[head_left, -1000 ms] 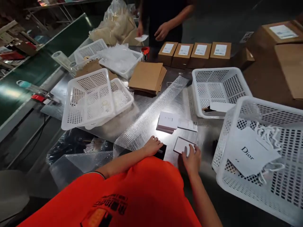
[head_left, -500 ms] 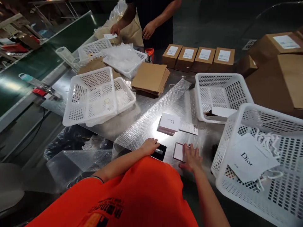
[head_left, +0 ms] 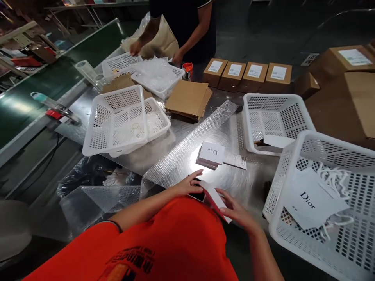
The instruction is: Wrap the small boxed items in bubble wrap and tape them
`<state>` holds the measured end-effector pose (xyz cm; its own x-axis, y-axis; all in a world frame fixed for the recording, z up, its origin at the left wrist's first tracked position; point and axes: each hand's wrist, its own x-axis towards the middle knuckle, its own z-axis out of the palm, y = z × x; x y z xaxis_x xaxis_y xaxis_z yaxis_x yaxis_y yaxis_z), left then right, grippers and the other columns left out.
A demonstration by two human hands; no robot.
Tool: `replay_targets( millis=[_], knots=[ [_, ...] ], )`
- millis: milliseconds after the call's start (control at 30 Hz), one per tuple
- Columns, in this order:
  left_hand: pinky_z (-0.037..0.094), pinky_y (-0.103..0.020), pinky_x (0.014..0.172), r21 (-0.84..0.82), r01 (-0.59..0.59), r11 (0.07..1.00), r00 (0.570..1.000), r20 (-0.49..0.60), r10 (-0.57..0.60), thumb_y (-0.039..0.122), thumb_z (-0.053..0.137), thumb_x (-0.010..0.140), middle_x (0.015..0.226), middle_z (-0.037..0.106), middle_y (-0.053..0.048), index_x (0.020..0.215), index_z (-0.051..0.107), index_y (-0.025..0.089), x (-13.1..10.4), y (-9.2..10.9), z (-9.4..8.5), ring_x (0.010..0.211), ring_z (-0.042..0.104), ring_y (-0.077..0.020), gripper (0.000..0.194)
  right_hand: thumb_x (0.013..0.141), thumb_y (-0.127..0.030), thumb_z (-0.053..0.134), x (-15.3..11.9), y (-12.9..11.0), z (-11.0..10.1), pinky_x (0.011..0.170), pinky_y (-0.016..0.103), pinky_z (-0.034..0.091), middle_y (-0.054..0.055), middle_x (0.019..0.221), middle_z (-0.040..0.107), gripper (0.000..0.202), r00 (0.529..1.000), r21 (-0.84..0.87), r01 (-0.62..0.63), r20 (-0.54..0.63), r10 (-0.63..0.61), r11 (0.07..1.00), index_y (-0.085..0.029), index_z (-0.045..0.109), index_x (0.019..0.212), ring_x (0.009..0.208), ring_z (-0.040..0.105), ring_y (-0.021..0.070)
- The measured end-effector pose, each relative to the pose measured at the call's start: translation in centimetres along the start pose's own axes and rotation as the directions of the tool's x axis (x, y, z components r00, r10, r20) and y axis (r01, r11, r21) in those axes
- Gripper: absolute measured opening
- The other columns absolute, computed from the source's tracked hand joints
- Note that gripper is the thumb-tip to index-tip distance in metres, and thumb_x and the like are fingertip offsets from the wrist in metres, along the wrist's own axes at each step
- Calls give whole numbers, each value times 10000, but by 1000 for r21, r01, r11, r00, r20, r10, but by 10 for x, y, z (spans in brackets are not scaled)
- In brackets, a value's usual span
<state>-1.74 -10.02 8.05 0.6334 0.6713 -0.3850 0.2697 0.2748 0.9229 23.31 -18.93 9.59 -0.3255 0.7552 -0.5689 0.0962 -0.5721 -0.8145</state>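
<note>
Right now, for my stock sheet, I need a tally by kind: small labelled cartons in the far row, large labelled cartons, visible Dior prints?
Small row cartons: 4
Large labelled carton: 1
Dior prints: 2
Total: 7

I am facing a shiny metal table (head_left: 240,179), with a white patch of light (head_left: 202,153) glaring near its middle; to my left a wide green belt (head_left: 84,52) is running back at a slant, its pale edge showing and a soft bright spot (head_left: 23,107) gleaming on it; beyond it a light-coloured rack (head_left: 26,33) is standing in the dimness, with a long table (head_left: 117,5) stretching along the back; a black cord (head_left: 52,154) is hanging at the left; dark grey floor (head_left: 263,35) is spreading ahead, mostly in shadow.
</note>
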Motion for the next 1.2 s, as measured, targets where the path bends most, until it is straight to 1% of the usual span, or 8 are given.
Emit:
replay_targets(
  millis=[100,233,367,467,600,700,867,1200],
  knots=[
    [482,-363,873,-147,74,986,994,91,-61,507,870,603,1032,692,-86,1122,687,155,-9,-7,-1,962,635,-252,653,672,-701,680,14,-8,13,911,466,518,133,1182,676,844,994,130,-85,82,74,988,-213,546,1347,1071,642,313],
    [502,-368,803,-374,194,907,968,-74,-238,590,853,568,910,698,-56,970,674,153,-19,-25,4,855,651,-235,620,771,-697,556,25,-4,37,985,534,462,157,1399,539,784,914,-339,18,-376,-153,941,-261,476,1417,1232,546,345],
    [527,-402,758,-542,299,786,944,49,-326,597,841,586,950,685,-56,1045,647,178,-24,-38,19,835,658,-242,651,780,-509,642,25,6,69,1049,615,342,185,1501,422,766,838,-908,18,-215,-502,418,-270,415,1472,1362,381,416],
    [511,-385,847,-492,253,833,953,-21,-302,544,796,692,1006,671,-62,1071,650,179,-25,-50,18,933,634,-234,545,809,-408,596,33,18,78,1010,593,364,223,1373,515,826,838,-968,-38,-166,-520,249,-192,265,1535,1249,480,391],
    [495,-329,859,-405,337,850,827,-305,-473,498,670,831,1063,628,-62,1094,624,193,-30,-72,-4,971,598,-206,406,787,-372,583,59,34,70,1050,595,314,221,1327,542,943,822,-965,-61,-193,-536,254,-134,92,1556,1222,493,371],
    [521,-321,772,-467,433,771,773,-249,-584,521,522,921,1083,602,-67,1112,599,190,-33,-80,-15,871,621,-183,390,771,-390,602,79,40,67,1061,568,314,210,1372,515,958,861,-967,15,-117,-495,255,-156,107,1557,1261,460,370],
    [555,-332,744,-553,377,743,848,-116,-517,549,489,937,1058,644,-61,1237,559,214,-26,-76,-6,835,674,-187,455,816,-421,574,93,41,75,1022,535,355,215,1387,496,902,895,-970,44,-68,-441,239,-157,136,1559,1260,442,379],
    [570,-363,791,-284,289,914,886,-283,-368,430,666,837,1048,655,-75,1129,621,166,-15,-96,2,956,636,-225,395,866,-504,529,97,45,67,989,516,379,232,1357,502,807,860,-979,122,21,-510,166,-100,263,1512,1224,442,374]
  ],
)
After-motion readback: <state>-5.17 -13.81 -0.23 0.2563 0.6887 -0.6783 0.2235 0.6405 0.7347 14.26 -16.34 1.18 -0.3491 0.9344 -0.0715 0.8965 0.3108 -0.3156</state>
